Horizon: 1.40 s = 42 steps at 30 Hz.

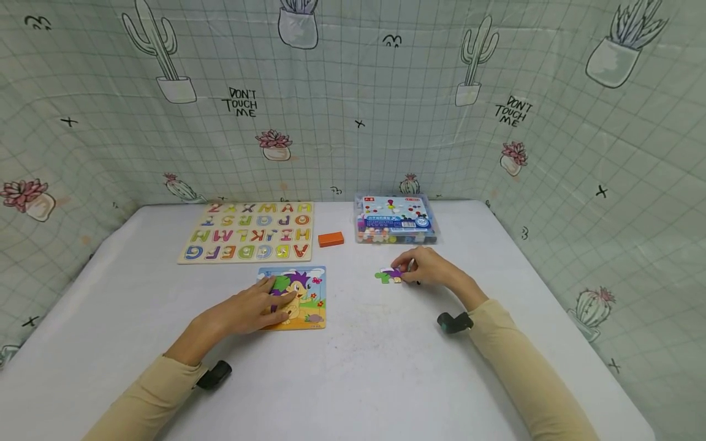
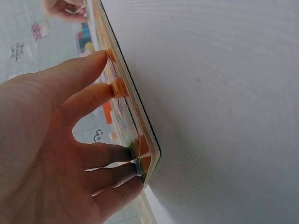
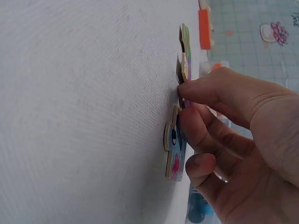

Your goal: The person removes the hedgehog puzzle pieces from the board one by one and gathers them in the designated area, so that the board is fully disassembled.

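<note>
In the head view my left hand (image 1: 256, 308) rests on a square jigsaw puzzle (image 1: 309, 306) with a cartoon hedgehog, fingers spread and covering its left part. From the left wrist, its fingertips (image 2: 100, 60) press the board's face near the edge. To the right, my right hand (image 1: 427, 267) pinches a green and purple puzzle piece (image 1: 382, 277) low over the table. The right wrist view shows thumb and fingers at that piece (image 3: 185, 44), its far end sticking out past them. Close under the fingers is a blue piece (image 3: 174, 144) with a pink figure.
A wooden alphabet board (image 1: 248, 233) lies at the back left. Right of it sits an orange block (image 1: 331, 239). A clear plastic box (image 1: 394, 220) with a blue label and colourful parts stands at the back. Patterned cloth (image 1: 353, 92) hangs behind the white table (image 1: 353, 380).
</note>
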Motion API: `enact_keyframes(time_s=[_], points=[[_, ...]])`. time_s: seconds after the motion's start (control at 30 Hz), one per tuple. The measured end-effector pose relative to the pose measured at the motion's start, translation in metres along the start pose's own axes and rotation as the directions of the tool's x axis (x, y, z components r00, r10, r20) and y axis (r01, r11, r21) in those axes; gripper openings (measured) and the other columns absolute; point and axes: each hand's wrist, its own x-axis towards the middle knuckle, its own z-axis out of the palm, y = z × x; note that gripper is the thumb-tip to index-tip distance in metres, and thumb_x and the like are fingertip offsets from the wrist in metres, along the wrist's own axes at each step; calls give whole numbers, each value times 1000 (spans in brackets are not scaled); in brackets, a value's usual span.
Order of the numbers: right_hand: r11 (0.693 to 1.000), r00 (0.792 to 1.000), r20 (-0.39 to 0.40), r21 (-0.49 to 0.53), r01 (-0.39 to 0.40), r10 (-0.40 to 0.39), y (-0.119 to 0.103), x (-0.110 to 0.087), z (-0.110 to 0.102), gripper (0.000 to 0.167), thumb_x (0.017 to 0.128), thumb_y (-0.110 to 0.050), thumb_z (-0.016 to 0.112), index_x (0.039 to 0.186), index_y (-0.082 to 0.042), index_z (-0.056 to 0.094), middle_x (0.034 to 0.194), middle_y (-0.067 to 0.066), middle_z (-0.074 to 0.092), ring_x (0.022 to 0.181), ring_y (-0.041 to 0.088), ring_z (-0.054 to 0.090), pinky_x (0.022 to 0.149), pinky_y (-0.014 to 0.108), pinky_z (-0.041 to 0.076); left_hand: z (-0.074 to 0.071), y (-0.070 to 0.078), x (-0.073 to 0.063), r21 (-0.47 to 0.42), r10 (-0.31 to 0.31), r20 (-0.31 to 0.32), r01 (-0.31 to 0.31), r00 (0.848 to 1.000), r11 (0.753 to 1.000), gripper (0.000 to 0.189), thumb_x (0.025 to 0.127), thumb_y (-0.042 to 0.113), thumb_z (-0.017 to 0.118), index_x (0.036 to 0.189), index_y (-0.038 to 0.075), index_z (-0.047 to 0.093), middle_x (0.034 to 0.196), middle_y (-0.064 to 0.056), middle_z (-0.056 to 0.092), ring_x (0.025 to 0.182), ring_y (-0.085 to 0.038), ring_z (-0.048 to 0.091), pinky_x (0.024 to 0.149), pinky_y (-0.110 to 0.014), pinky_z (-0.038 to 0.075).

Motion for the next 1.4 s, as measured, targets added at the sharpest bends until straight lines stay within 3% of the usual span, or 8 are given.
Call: enact_keyframes(time_s=[0.33, 0.6, 1.03, 1.17, 1.4], points=[[997, 997, 13, 6, -77, 77, -10, 7, 7, 28, 86, -4, 69, 114, -5, 71, 90, 6, 66, 66, 10, 53, 54, 20, 44, 3, 0, -4, 17, -10, -25, 10, 1000, 1000, 53, 98, 45, 55, 145, 20, 50, 154, -34, 29, 142, -54, 27, 106, -69, 35], [1000, 999, 40, -7, 7, -6, -37, 23, 20, 25, 90, -8, 66, 114, -5, 71, 91, 5, 66, 69, 8, 56, 58, 21, 46, 7, 2, -8, 29, 11, -24, -10, 1000, 1000, 55, 100, 41, 53, 148, 15, 45, 156, -31, 27, 143, -54, 25, 108, -67, 33], [994, 990, 106, -51, 96, -90, -79, 69, 55, 22, 92, -12, 66, 113, -6, 72, 89, 3, 67, 74, 8, 58, 64, 17, 48, 9, 17, -13, 70, 132, -30, -130, 991, 989, 50, 102, 24, 53, 144, -2, 45, 156, -21, 35, 144, -45, 32, 112, -60, 34], [990, 988, 107, -73, 117, -109, -93, 81, 64, 22, 92, -15, 67, 112, -8, 72, 89, 2, 68, 75, 8, 59, 64, 17, 49, 8, 22, -13, 83, 147, -30, -145, 989, 986, 54, 100, 30, 57, 144, 1, 47, 154, -22, 38, 142, -46, 34, 112, -60, 34], [979, 983, 109, -127, 159, -146, -121, 102, 82, 23, 93, -20, 67, 113, -10, 72, 91, 1, 70, 79, 9, 59, 70, 17, 49, 9, 26, -14, 71, 139, -8, -138, 990, 988, 52, 101, 36, 54, 148, 17, 46, 156, -25, 32, 143, -50, 29, 111, -63, 33]])
